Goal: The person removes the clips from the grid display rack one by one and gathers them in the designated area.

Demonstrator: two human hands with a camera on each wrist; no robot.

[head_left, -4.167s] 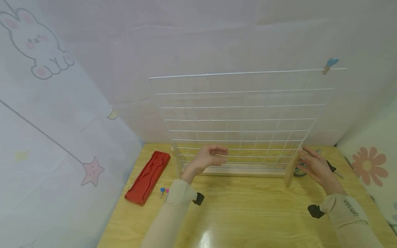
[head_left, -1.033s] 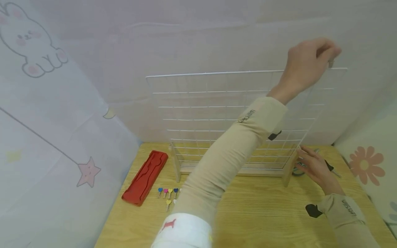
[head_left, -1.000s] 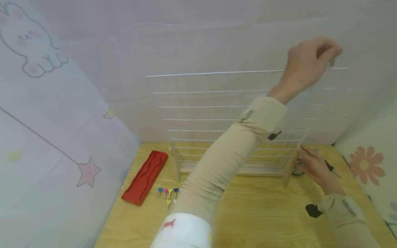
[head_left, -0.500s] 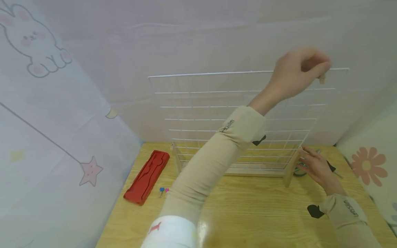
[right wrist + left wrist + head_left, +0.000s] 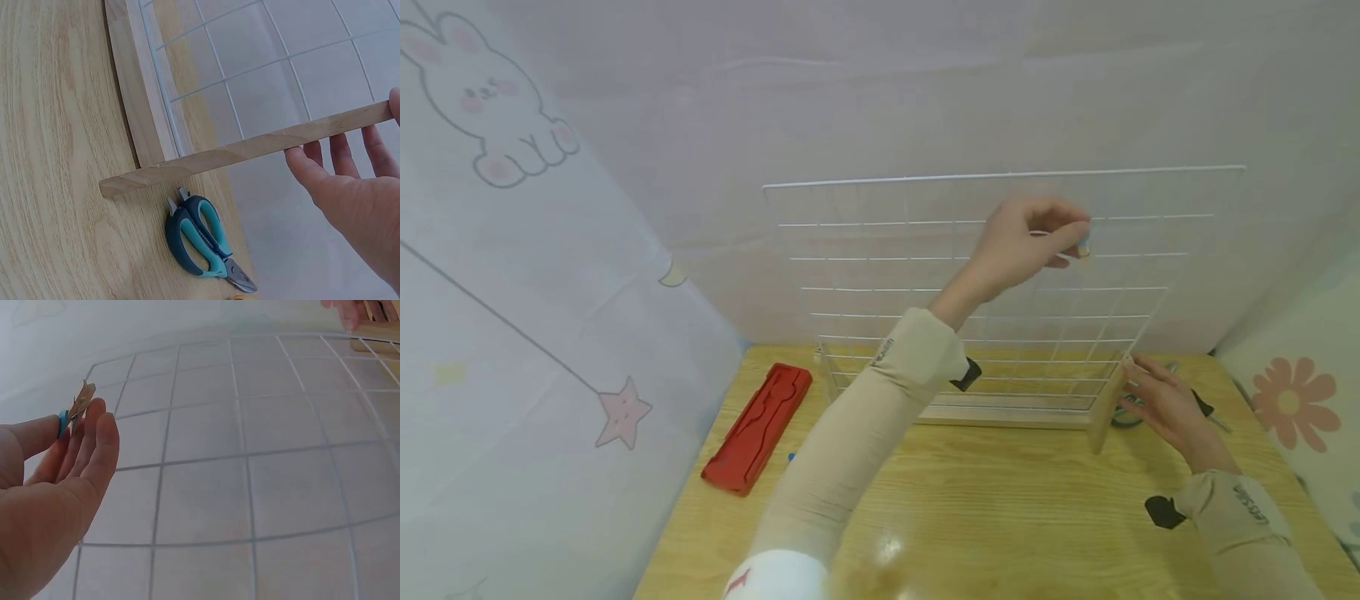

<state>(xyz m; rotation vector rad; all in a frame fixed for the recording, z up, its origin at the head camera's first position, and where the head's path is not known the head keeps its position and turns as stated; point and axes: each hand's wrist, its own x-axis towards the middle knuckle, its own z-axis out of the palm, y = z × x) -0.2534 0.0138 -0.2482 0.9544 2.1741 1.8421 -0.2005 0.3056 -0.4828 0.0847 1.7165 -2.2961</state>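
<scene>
My left hand [image 5: 1026, 237] pinches a small wooden clothespin [image 5: 81, 406] between thumb and fingertips, in front of the upper part of the white wire grid [image 5: 1000, 316]. Part of the pin's blue decoration shows by the thumb; the rest is covered. The grid stands upright in a wooden stand [image 5: 250, 147]. At the stand's right upright, my right hand [image 5: 1168, 408] holds the wood, with several fingertips along one edge and the thumb side at the other.
Blue-and-teal scissors [image 5: 197, 234] lie on the table [image 5: 1000, 508] beside the stand's right foot. A red molded tray [image 5: 756, 429] lies at the left. A bit of a blue clip [image 5: 791, 457] shows beside my left sleeve, which hides what lies behind it.
My left hand has taken the blue-heart clothespin off the grid's top right rail and brought it down and to the left. The right hand has stayed at the stand's upright.
</scene>
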